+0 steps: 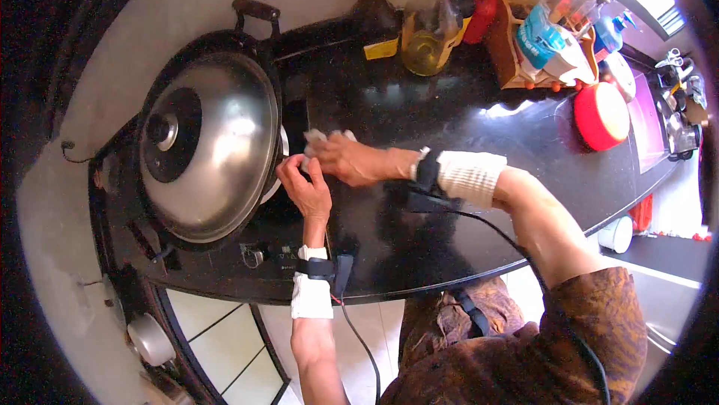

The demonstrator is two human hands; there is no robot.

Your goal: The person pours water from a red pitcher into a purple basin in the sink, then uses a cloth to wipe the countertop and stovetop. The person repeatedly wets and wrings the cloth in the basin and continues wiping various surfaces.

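Note:
My right hand [351,161] is closed over a pale, crumpled cloth [314,136], pressed to the black glass cooktop [295,107] right of the wok. My left hand [308,187] is just beside it, thumb by the cloth and fingers bent near the wok's rim. Whether those fingers grip the cloth or only touch it is hard to tell. A large wok [159,226] sits on the burner under a domed steel lid [236,180] with a dark knob. Part of a bright metal burner ring [272,191] shows beneath it.
Sauce and oil bottles [429,40] line the wall behind the black countertop [387,118]. A wooden seasoning rack [500,48] and a round red-sided object [601,117] stand to the right, before a sink [646,124]. Cables trail from both wrists. A control knob [254,257] is at the cooktop's front.

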